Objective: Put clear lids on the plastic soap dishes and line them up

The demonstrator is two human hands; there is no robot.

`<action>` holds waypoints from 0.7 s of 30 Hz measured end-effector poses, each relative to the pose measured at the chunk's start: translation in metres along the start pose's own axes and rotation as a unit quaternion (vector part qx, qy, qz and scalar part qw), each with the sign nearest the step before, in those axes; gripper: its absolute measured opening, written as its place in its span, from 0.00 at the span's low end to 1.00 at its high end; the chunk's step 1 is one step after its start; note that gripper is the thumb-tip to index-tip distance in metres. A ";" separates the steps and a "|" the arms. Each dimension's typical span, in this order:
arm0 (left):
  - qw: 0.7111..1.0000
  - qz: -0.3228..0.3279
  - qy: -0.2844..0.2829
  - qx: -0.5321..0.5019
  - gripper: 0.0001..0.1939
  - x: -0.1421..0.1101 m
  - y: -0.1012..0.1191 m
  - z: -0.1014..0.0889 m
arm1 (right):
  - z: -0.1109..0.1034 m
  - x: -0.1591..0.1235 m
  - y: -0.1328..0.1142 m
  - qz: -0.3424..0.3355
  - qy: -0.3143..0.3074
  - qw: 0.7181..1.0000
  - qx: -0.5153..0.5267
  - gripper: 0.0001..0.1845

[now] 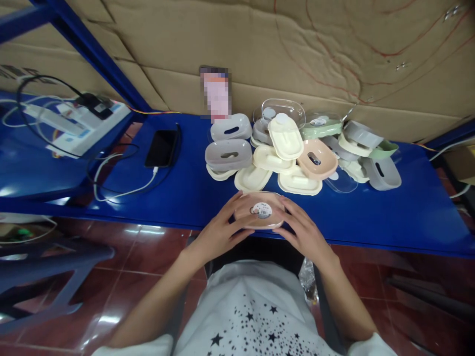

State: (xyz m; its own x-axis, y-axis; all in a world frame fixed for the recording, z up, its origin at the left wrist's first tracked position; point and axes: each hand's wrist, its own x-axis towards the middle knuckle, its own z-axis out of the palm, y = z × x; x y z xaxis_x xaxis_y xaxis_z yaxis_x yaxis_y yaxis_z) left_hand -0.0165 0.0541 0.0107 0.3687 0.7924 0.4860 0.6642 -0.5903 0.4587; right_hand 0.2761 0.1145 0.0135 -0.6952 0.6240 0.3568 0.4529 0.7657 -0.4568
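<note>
Blue tabletop (374,212), smooth, glossy; creased cardboard (159,34) behind. Peach dish (267,223), one, rounded oblong, apparently clear-lidded, round label (263,210) on top: at the table's front edge, between left hand (218,226) and right hand (305,231), both grasping its ends. Step, as judged: two-handed steadying; any next move calls for even pressure. Beyond: grey trays (218,149), slotted, smooth; cream trays (286,141), moulded, matte.

Two hands (218,230), two pinkish dishes (262,210), one black phone (161,148), one power strip (69,141).
</note>
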 end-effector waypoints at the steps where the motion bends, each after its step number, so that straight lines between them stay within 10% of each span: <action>1: 1.000 -0.003 0.001 -0.004 0.24 0.000 0.000 0.001 | 0.000 0.000 0.000 -0.001 0.001 1.000 -0.003 0.43; 10: 0.989 -0.094 0.052 0.106 0.25 -0.031 0.006 -0.026 | 0.002 -0.001 -0.004 0.016 0.007 0.999 -0.029 0.47; 15: 0.932 -0.223 0.149 0.243 0.22 -0.069 -0.008 -0.058 | 0.004 -0.001 -0.004 0.051 -0.017 0.998 -0.033 0.38; 21: 0.882 -0.309 0.175 0.311 0.28 -0.047 -0.030 -0.059 | 0.007 0.002 -0.007 0.059 -0.021 0.996 -0.066 0.30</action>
State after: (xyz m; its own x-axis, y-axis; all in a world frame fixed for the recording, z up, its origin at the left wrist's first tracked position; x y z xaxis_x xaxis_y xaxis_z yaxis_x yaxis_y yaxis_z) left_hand -0.0926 0.0253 0.0182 -0.3400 0.7734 0.5351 0.9359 0.2226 0.2729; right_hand 0.2683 0.1093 0.0117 -0.6536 0.7065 0.2713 0.6009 0.7024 -0.3815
